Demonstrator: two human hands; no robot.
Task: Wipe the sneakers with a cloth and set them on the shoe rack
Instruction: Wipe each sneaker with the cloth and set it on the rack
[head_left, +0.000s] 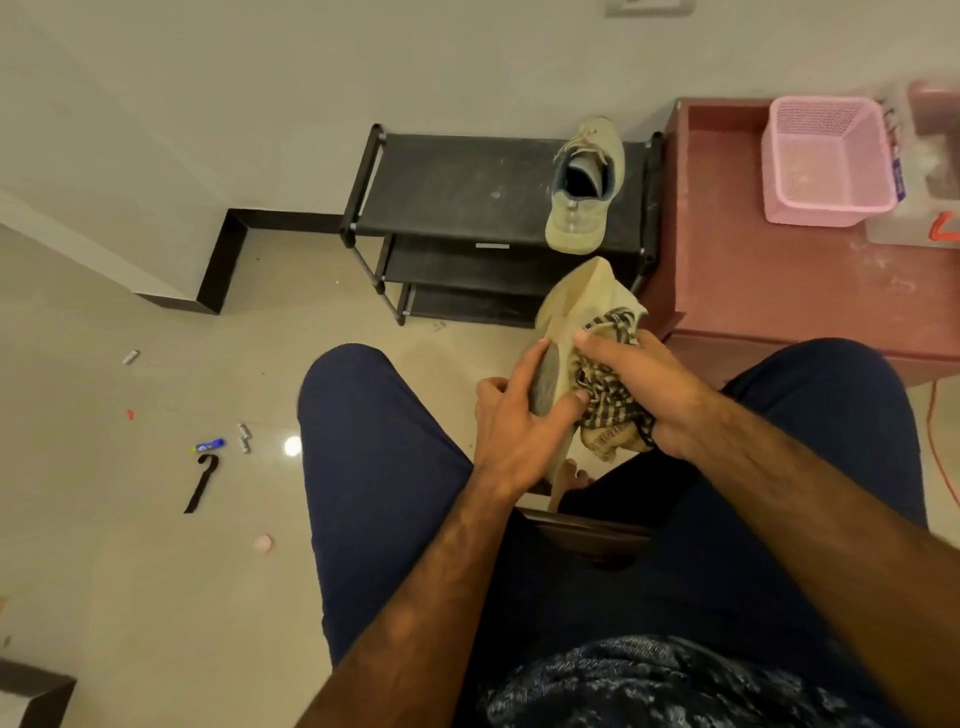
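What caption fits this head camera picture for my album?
Left hand grips a pale yellow sneaker, right hand holds a checked cloth against it; second sneaker sits on the black shoe rack.

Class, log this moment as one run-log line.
step: wiping | left hand: grips held sneaker | right hand: holds checked cloth against it | other sneaker: on shoe rack top shelf | pending: rack held sneaker

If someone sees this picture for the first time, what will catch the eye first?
The two hands in the centre: the left hand grips a pale sneaker while the right hand presses a checked cloth on it. Behind, its twin sneaker sits on the black shoe rack; a pink basket stands at the upper right.
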